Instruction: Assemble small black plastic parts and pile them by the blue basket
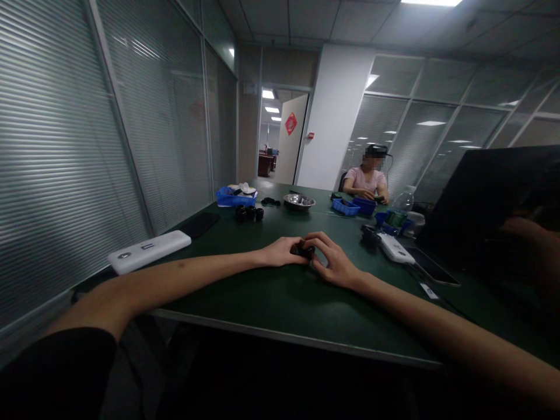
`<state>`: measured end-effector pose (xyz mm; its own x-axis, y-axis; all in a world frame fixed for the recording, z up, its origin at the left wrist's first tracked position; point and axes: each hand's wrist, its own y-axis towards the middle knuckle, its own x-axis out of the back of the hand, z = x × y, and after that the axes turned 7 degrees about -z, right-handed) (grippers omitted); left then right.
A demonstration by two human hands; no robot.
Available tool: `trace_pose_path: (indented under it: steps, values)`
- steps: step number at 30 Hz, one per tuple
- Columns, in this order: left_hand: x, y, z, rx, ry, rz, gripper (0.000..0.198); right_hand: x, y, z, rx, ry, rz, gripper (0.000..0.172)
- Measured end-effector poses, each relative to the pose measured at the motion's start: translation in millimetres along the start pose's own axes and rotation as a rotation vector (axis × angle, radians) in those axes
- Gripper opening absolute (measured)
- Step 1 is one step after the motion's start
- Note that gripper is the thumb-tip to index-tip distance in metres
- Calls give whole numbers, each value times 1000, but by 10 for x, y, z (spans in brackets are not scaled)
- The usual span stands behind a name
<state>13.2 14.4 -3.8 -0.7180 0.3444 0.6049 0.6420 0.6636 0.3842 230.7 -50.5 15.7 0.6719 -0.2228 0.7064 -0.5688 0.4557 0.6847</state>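
Over the middle of the green table (254,291), both of my hands meet around a small dark, rounded part (301,250). My left hand (280,252) is closed on its left side. From the right, my right hand (335,261) curves its fingers over the top of the part, with the thumb below. Fingers cover much of the part, so its exact kind cannot be made out. Several black round parts (250,213) stand together beyond my left hand. Farther back is a shiny metal bowl (299,202) with small items inside.
A white power bank (149,251) and black phone (196,224) lie at left. Blue trays (236,199) (345,207) stand farther back. Rightward are a plastic bottle (399,209), another white power bank (396,249), a phone (431,265) and a large black panel (490,204). A person (367,178) sits across.
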Motion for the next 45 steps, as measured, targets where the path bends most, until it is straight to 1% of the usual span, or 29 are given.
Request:
trace_pose_path:
  steps: [3, 6, 10, 16, 22, 26, 31, 38, 45]
  values:
    - [7, -4, -15, -1, 18, -1, 51, -5, 1, -12, 1, -13, -19, 30]
    - [23, -10, -35, -10, 31, 14, 53, -12, 0, -40, -1, -58, -33, 33]
    - [33, -6, -11, -21, 32, 26, 55, -16, -1, -65, -3, -96, -29, 34]
    - [25, 1, -5, -36, 26, 8, 49, 0, 15, -17, 0, -50, 3, 30]
    - [18, -2, -28, 7, 17, 4, 50, -1, 4, 2, -9, 12, 5, 37]
    - [16, 3, -14, 6, 19, 8, 52, 1, 0, -4, -7, 18, -6, 39]
    - [10, -4, -42, 20, 25, 4, 51, 6, 7, -12, 0, 1, -9, 37]
    - [21, -12, -47, -13, 40, 17, 52, -2, 2, -30, -24, -95, -18, 32]
    - [26, -14, -81, 9, 51, 8, 49, -8, 11, -42, 4, -59, -13, 30]
